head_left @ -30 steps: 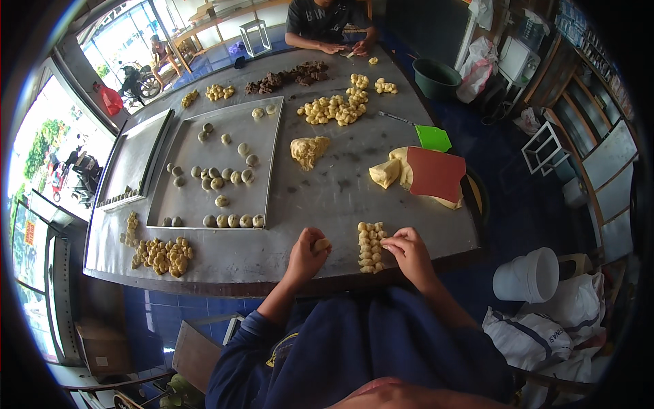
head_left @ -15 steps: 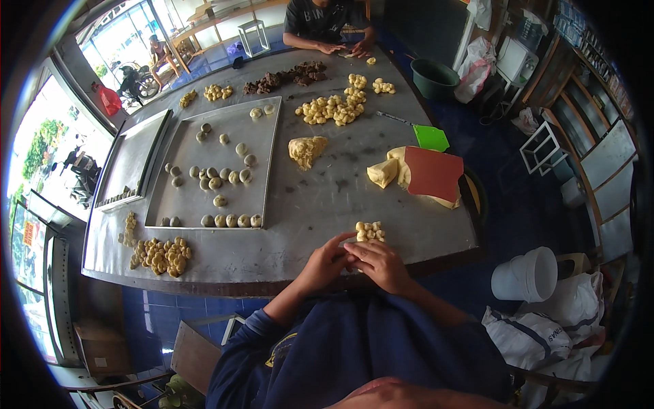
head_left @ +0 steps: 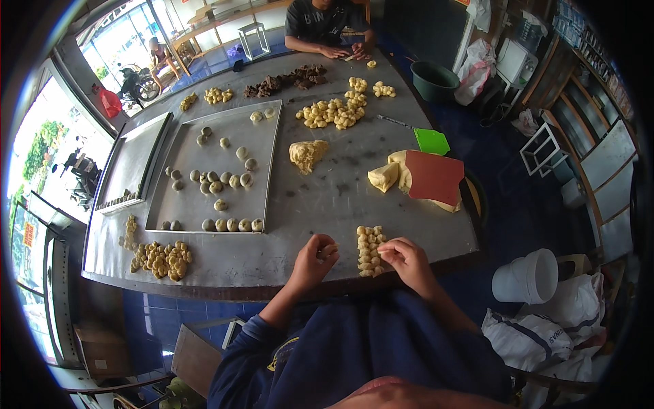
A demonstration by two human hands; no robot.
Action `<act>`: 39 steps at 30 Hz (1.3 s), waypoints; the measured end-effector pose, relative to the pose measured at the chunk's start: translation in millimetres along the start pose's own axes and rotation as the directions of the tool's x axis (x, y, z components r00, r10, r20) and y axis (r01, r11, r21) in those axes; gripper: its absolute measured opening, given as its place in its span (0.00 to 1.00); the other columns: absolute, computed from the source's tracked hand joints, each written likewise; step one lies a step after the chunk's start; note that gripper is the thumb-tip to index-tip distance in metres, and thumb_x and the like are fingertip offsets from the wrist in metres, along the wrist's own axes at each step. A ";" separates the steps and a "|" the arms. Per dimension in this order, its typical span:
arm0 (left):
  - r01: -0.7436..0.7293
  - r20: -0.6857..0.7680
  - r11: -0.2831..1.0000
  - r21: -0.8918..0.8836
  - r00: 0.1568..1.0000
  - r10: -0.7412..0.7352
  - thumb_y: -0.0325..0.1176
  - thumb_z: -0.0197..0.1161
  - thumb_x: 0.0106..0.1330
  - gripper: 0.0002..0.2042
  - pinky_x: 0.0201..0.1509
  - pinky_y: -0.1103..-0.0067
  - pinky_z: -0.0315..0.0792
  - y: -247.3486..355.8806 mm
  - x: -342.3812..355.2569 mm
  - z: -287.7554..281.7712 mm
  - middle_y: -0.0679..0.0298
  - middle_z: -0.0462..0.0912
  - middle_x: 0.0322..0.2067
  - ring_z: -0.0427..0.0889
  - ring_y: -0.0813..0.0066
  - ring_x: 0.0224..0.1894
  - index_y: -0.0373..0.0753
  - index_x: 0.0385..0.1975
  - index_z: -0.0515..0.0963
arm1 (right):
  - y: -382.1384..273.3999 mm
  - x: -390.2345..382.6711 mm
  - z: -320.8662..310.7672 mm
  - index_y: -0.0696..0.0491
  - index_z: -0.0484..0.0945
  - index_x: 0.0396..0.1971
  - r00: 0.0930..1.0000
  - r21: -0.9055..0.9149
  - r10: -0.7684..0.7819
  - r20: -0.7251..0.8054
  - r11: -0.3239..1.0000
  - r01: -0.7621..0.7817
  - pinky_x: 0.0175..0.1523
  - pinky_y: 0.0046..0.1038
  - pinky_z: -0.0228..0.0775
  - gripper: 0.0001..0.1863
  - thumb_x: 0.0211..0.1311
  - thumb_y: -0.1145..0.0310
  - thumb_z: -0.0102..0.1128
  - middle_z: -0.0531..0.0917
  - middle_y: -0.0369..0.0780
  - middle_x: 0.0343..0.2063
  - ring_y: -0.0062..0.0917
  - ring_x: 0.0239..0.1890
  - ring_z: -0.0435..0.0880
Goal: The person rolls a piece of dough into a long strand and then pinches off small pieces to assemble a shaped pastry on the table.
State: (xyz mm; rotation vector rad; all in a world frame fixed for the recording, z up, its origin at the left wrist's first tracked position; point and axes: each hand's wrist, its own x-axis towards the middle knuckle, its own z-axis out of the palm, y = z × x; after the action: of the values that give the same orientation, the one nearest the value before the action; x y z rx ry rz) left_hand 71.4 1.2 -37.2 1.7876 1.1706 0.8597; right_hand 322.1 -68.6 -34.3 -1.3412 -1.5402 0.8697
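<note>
Small dough balls [head_left: 370, 252] are lying bunched in rows at the near edge of a metal tabletop [head_left: 306, 204], toward its near right corner, between a worker's two bare hands; the left hand [head_left: 314, 262] is hovering beside the bunch, half curled, and whether it is gripping any dough cannot be told; the right hand [head_left: 405, 262] is bringing its fingertips together at the bunch's right side, though whether they are pinching a ball is unclear.

Beyond them, a dough block [head_left: 383, 177] is sitting near the right edge, partly covered by a red sheet [head_left: 436, 177]; a green scraper [head_left: 431, 140] is lying just beyond it; a torn dough lump [head_left: 308, 155] is resting nearer the middle.

Toward the left edge, a large tray [head_left: 238, 203] is carrying scattered, grey-tinged balls; a heap of dough pieces [head_left: 161, 259] is filling part of the near left corner; a larger pile of yellow balls [head_left: 332, 112] is lying toward the far edge, near a crumbly brown mass [head_left: 286, 80]; a co-worker [head_left: 325, 26] is sitting across the far edge, both hands on the tabletop.
</note>
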 end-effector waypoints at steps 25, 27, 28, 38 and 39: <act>0.050 0.451 0.991 -0.127 0.893 0.013 0.25 0.57 0.69 0.25 0.40 0.75 0.76 38.8 -4.7 -2.3 0.57 0.85 0.32 0.85 0.70 0.34 0.40 0.66 0.63 | -16.3 5.8 42.7 0.54 0.81 0.42 0.940 -0.286 -0.328 0.091 0.896 0.340 0.46 0.35 0.76 0.14 0.55 0.71 0.70 0.84 0.40 0.39 0.35 0.41 0.84; 0.043 0.421 0.993 -0.110 0.907 0.008 0.24 0.57 0.69 0.22 0.40 0.75 0.76 40.3 -6.1 -2.7 0.56 0.85 0.31 0.85 0.68 0.34 0.39 0.63 0.66 | -15.7 5.6 42.7 0.55 0.81 0.40 0.950 -0.273 -0.300 0.090 0.910 0.313 0.43 0.33 0.77 0.12 0.56 0.71 0.70 0.85 0.40 0.35 0.34 0.37 0.85; -0.002 0.369 0.991 -0.137 0.928 0.053 0.24 0.57 0.69 0.20 0.40 0.75 0.76 33.8 -7.7 1.3 0.56 0.85 0.31 0.85 0.68 0.34 0.38 0.60 0.68 | -15.9 5.8 43.4 0.55 0.81 0.40 0.955 -0.262 -0.287 0.072 0.919 0.296 0.41 0.32 0.77 0.11 0.57 0.72 0.70 0.85 0.40 0.33 0.32 0.35 0.85; 0.055 0.153 0.989 -0.138 0.988 -0.034 0.23 0.55 0.68 0.10 0.41 0.79 0.77 -4.3 -2.7 2.6 0.60 0.86 0.36 0.85 0.74 0.37 0.33 0.47 0.78 | 13.5 37.6 10.0 0.56 0.80 0.41 0.984 -0.025 -0.097 -0.148 0.995 0.094 0.40 0.23 0.76 0.08 0.62 0.75 0.65 0.84 0.37 0.32 0.23 0.31 0.83; 0.059 0.163 0.983 -0.176 0.986 -0.030 0.23 0.55 0.68 0.10 0.41 0.80 0.77 -3.2 -3.5 1.2 0.61 0.86 0.37 0.84 0.75 0.37 0.33 0.47 0.78 | 24.8 39.6 4.4 0.56 0.80 0.42 0.976 -0.205 -0.140 -0.168 0.973 0.105 0.42 0.27 0.76 0.10 0.60 0.76 0.65 0.83 0.39 0.33 0.27 0.33 0.83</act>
State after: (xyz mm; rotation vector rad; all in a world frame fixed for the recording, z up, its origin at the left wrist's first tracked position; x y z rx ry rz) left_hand 70.1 -1.6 -40.9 1.6442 0.9936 0.7569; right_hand 326.2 -25.2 -51.8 -1.4057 -1.5768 0.5138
